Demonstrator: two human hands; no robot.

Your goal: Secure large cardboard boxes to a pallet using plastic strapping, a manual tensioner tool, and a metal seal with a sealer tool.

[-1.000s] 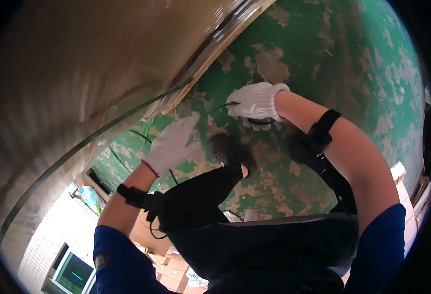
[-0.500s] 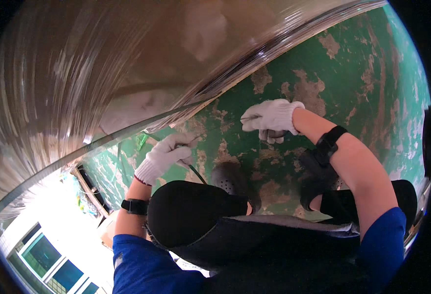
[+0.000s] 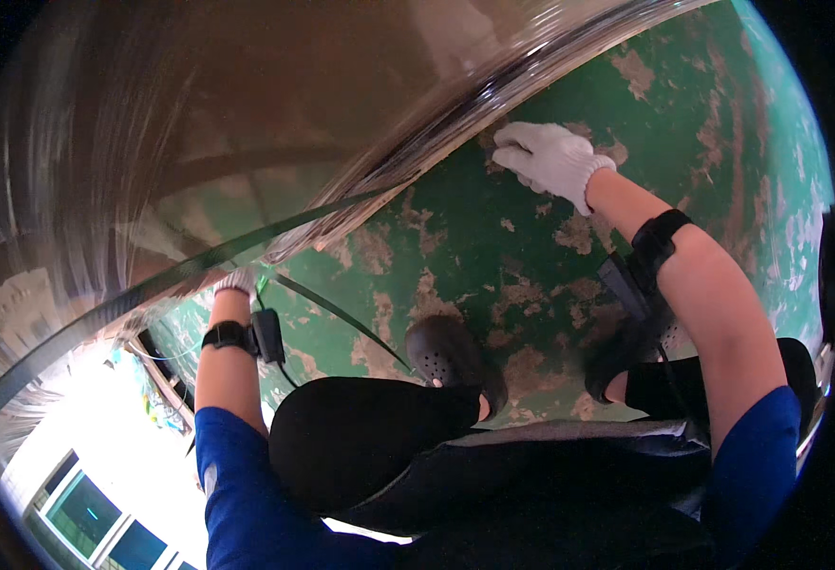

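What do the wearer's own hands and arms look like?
The right hand wears a white knitted glove with a ribbed cuff; of the left hand, only part of a white glove shows. Each forearm has a black strap with a black box and thin dark cable. The sleeves are blue.

Dark clogs (image 3: 448, 353) on worn green floor (image 3: 569, 347)

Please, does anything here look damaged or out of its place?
Yes: the green floor looks damaged, its paint worn away in brownish patches. Also, a dark strap reaches toward the left shoe, apparently loose.
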